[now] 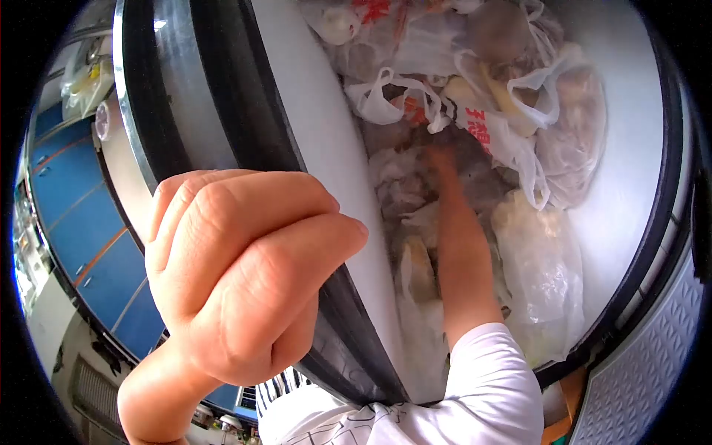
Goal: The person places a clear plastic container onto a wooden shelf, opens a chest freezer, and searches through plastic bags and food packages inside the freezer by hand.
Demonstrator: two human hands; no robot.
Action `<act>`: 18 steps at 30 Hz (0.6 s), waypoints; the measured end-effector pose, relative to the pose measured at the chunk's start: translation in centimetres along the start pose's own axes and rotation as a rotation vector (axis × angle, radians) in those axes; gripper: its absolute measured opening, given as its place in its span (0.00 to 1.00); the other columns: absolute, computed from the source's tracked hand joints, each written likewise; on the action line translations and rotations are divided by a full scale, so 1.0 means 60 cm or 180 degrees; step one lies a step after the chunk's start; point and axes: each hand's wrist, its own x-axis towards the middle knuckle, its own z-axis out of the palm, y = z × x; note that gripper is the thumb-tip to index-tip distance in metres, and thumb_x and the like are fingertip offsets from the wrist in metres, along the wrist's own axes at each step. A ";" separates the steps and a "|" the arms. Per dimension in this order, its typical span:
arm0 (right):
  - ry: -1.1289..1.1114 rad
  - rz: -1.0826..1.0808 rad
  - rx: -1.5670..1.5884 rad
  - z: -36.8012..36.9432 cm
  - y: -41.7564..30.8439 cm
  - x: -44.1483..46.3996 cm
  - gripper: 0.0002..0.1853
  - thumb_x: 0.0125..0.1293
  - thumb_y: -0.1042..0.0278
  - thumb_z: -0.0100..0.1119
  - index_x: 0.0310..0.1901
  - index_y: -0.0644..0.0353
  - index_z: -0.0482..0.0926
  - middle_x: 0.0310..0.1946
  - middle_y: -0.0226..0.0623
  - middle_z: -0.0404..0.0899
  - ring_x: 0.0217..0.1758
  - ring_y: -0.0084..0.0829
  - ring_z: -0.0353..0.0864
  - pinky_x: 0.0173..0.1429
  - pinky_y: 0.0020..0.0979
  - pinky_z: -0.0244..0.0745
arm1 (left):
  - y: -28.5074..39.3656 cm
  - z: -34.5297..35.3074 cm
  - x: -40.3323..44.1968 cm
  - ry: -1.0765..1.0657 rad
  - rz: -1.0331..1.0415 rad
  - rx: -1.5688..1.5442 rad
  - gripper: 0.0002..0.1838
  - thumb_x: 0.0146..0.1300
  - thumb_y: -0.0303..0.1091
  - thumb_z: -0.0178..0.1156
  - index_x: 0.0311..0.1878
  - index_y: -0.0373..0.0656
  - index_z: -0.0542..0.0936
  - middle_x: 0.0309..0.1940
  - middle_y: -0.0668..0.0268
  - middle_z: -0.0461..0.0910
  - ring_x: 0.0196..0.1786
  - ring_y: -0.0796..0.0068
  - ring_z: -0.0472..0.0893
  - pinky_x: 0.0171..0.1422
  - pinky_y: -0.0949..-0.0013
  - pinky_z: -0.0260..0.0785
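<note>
My left hand (241, 271) is raised close to the camera, curled into a fist with the thumb pressed over the fingers; nothing shows in it. My right arm reaches down into a white-walled chest freezer (623, 148). At its end my right hand (439, 154) is blurred among the plastic bags, its fingers hidden. Just above it lies a white bag with knotted handles (382, 104), and to its right a bag with red print (477, 127). A clear bag with pale contents (538, 267) rests lower right.
The freezer's dark-striped lid or edge (222, 96) runs down the left of the opening. A filled clear bag (571, 141) leans by the right wall. Blue cabinets (74, 200) stand at far left. A patterned metal panel (645, 356) is at lower right.
</note>
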 end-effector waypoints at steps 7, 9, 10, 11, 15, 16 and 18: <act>0.1677 -0.0097 0.0696 0.010 0.029 -0.017 0.40 0.50 0.53 0.69 0.63 0.64 0.68 0.58 0.52 0.74 0.62 0.43 0.74 0.66 0.40 0.67 | -0.001 0.003 -0.003 0.0102 -0.0024 0.0049 0.11 0.52 0.15 0.52 0.36 0.38 0.80 0.35 0.56 0.78 0.35 0.68 0.75 0.39 0.69 0.67; 0.0936 0.0275 0.0358 -0.005 0.018 -0.009 0.37 0.52 0.50 0.66 0.61 0.62 0.70 0.58 0.51 0.74 0.62 0.43 0.73 0.66 0.40 0.67 | -0.001 0.003 -0.003 0.0109 -0.0019 0.0069 0.11 0.52 0.16 0.52 0.35 0.39 0.80 0.35 0.57 0.78 0.35 0.68 0.75 0.39 0.69 0.67; 0.0175 0.0647 0.0019 -0.003 0.022 0.001 0.35 0.54 0.47 0.64 0.60 0.60 0.72 0.59 0.49 0.73 0.63 0.43 0.73 0.67 0.41 0.66 | -0.002 0.003 -0.004 0.0100 -0.0024 0.0086 0.11 0.52 0.16 0.52 0.35 0.39 0.80 0.35 0.57 0.78 0.35 0.68 0.75 0.39 0.69 0.66; 0.0168 0.0641 0.0018 0.005 0.023 0.008 0.35 0.54 0.47 0.64 0.60 0.60 0.72 0.59 0.49 0.73 0.63 0.43 0.73 0.67 0.41 0.66 | -0.002 0.003 -0.004 0.0098 -0.0032 0.0091 0.11 0.52 0.16 0.52 0.35 0.39 0.80 0.35 0.57 0.78 0.35 0.68 0.75 0.39 0.69 0.66; 0.0570 0.0369 -0.0507 0.038 0.016 0.017 0.32 0.56 0.43 0.59 0.56 0.59 0.77 0.55 0.48 0.77 0.59 0.46 0.76 0.63 0.43 0.69 | -0.005 0.007 -0.007 0.0140 -0.0018 0.0027 0.11 0.51 0.16 0.52 0.35 0.40 0.80 0.35 0.58 0.78 0.35 0.68 0.75 0.39 0.69 0.66; 0.0442 0.0334 -0.0526 0.035 0.011 0.012 0.32 0.57 0.42 0.59 0.56 0.59 0.77 0.55 0.49 0.77 0.58 0.47 0.76 0.62 0.44 0.70 | -0.007 0.009 -0.007 0.0174 0.0002 0.0019 0.11 0.51 0.16 0.53 0.35 0.41 0.80 0.35 0.58 0.78 0.35 0.68 0.75 0.39 0.69 0.66; 0.0202 0.0267 -0.0586 0.014 -0.001 -0.004 0.33 0.57 0.40 0.59 0.56 0.60 0.76 0.53 0.50 0.78 0.56 0.50 0.77 0.59 0.46 0.71 | -0.007 0.006 -0.006 0.0150 0.0013 0.0034 0.11 0.51 0.17 0.53 0.35 0.41 0.80 0.35 0.59 0.78 0.35 0.69 0.75 0.39 0.69 0.66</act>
